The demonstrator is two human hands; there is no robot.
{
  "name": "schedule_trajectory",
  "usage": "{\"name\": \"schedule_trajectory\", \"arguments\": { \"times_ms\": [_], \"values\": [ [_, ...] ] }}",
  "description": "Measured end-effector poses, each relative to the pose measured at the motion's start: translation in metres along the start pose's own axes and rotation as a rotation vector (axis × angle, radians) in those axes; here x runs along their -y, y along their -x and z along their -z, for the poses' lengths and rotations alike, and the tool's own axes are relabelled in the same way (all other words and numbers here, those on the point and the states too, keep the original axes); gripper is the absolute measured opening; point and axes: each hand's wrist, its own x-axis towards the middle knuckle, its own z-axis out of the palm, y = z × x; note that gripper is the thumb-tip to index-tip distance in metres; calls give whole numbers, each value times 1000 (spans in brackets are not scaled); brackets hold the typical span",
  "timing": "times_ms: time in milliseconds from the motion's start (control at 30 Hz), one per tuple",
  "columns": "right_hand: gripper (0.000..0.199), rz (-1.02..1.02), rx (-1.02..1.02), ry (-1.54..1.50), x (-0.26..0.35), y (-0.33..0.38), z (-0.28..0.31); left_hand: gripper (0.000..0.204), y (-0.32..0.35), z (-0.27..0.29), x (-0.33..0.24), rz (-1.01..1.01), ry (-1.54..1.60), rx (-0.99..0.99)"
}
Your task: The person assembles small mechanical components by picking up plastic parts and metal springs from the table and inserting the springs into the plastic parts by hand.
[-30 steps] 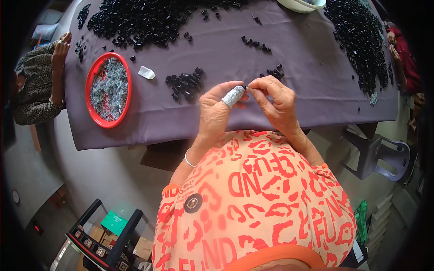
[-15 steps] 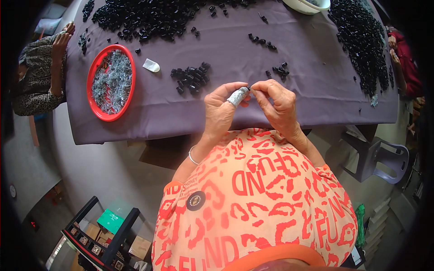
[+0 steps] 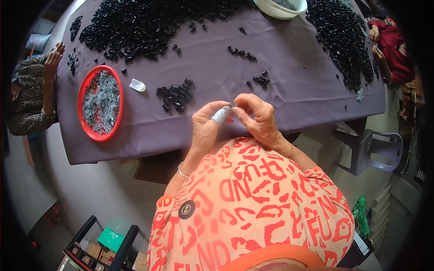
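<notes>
My left hand (image 3: 207,126) and my right hand (image 3: 256,118) meet fingertip to fingertip over the near edge of the purple-covered table (image 3: 280,90). The left thumb wears a grey wrapped cover (image 3: 221,114). Between the fingertips something very small is pinched; I cannot tell what it is. A small heap of black pieces (image 3: 176,94) lies just beyond my left hand, and a smaller cluster (image 3: 261,79) lies beyond my right.
A red tray (image 3: 87,95) of grey metal bits sits at the left, a small white piece (image 3: 137,85) beside it. Large piles of black pieces (image 3: 149,25) cover the far side. A white bowl (image 3: 280,8) stands at the back. Other people sit left (image 3: 31,95) and right (image 3: 389,49). A grey chair (image 3: 375,151) stands right.
My hands stay together at the table edge; the fingers have shifted only slightly. The view has drifted a little.
</notes>
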Motion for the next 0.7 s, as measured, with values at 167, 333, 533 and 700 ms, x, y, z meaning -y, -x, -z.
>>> {"name": "schedule_trajectory", "arguments": {
  "times_ms": [167,333,533,700],
  "values": [
    [12,-4,9,13,0,-5,5,16,-7,-3,-2,24,54,-5],
    [10,20,43,82,-3,-8,7,16,-8,-9,-9,7,-7,-16],
    [8,26,37,75,-3,-6,4,15,-6,-5,-8,-13,-86,-18],
    [9,38,2,35,-11,-4,-2,14,-5,-6,-2,-5,-33,-53]
  ]
}}
